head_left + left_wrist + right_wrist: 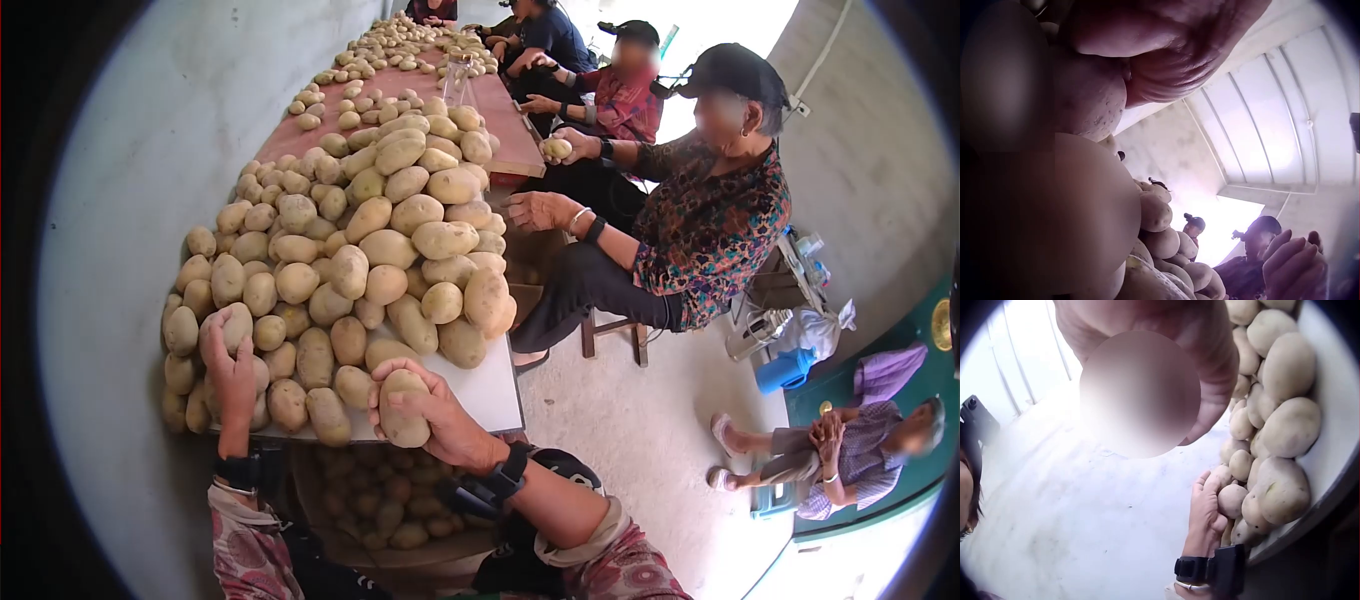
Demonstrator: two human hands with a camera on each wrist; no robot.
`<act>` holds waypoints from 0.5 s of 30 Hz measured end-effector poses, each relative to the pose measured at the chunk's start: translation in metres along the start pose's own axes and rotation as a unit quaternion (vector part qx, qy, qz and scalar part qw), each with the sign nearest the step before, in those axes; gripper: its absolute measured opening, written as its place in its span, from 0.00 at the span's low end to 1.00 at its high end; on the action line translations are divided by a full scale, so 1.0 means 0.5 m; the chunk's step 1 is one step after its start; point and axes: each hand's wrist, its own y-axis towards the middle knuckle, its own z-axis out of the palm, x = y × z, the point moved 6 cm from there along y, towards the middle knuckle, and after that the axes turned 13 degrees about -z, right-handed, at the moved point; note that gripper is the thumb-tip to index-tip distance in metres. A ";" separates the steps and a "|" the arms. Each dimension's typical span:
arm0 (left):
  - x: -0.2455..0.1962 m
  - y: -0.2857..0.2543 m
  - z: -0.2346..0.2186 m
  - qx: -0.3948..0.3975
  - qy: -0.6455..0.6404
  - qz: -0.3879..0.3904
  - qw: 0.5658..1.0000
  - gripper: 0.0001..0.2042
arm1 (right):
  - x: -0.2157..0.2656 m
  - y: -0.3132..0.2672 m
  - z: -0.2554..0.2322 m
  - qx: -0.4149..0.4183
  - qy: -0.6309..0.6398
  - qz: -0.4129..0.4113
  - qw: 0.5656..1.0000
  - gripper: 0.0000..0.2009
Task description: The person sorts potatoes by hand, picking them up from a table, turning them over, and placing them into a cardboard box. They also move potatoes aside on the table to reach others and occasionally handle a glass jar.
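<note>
In the head view a large heap of potatoes (350, 270) covers the near part of the table. My right hand (452, 425) grips one potato (404, 410) at the table's near edge, thumb across its face. At the heap's left side, my left hand (232, 375) has its fingers around another potato (238, 326). The right wrist view shows that left hand (1205, 509) from the side, against the pile. A blurred patch hides what lies under my right hand (1216, 344) there. Potatoes and my left palm (1166, 50) fill much of the left wrist view.
Below the table edge sits a container of potatoes (390, 500). A wall (110, 300) runs along the left. On the right a seated person (700, 220) holds a potato (556, 149). More people sit farther along the reddish tabletop (500, 120), near a clear jar (456, 80).
</note>
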 end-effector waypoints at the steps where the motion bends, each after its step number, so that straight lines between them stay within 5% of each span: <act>1: -0.011 -0.007 0.000 0.014 -0.005 -0.007 1.000 0.21 | -0.002 0.005 0.003 0.005 0.004 -0.002 1.000 0.15; 4: -0.046 -0.028 0.001 0.072 -0.092 -0.002 0.993 0.21 | -0.006 0.011 0.012 -0.022 0.040 -0.010 0.999 0.14; 10: -0.093 -0.040 -0.002 0.121 -0.061 0.041 0.990 0.23 | -0.027 0.035 -0.022 -0.084 0.055 -0.025 0.995 0.14; 15: -0.040 -0.015 -0.014 0.035 -0.120 0.003 0.992 0.22 | -0.011 0.055 -0.043 -0.086 0.001 -0.054 0.995 0.13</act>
